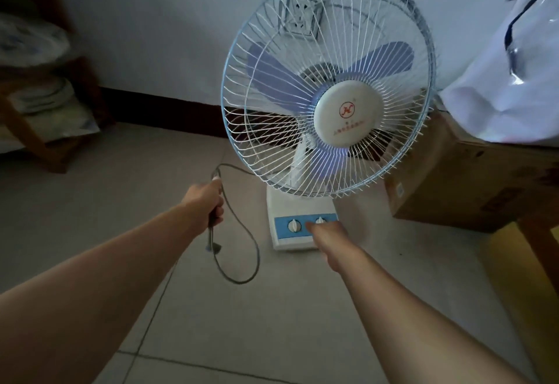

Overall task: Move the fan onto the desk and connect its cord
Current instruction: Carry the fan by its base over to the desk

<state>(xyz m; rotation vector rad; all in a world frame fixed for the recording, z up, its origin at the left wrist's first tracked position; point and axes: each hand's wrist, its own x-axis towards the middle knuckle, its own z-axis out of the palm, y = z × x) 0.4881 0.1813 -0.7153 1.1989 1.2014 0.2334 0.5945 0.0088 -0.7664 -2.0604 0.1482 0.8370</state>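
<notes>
So the table fan [328, 105] is seen standing on the tiled floor [242, 323], around 12 o'clock from the person, not yet lifted anywhere. No counter can really be made out; only a cardboard box [472, 178] at 3 o'clock with a white plastic bag [508, 81] on top.

The cord [242, 247] is gathered in the left hand [207, 202], fingers closed around it, with a loop and the plug [213, 247] left dangling below the fist. The right hand [328, 235] is stretched out to the fan's base [290, 223], down by the blue dial panel. Its fingers are hidden behind the hand, so whether anything is gripped can't be told.

Looks like the pick-up step is in hand. Next, a firm hold on the base or neck would be needed, with the cord kept clear. A wall socket [301, 19] is visible through the grille at 12 o'clock.
</notes>
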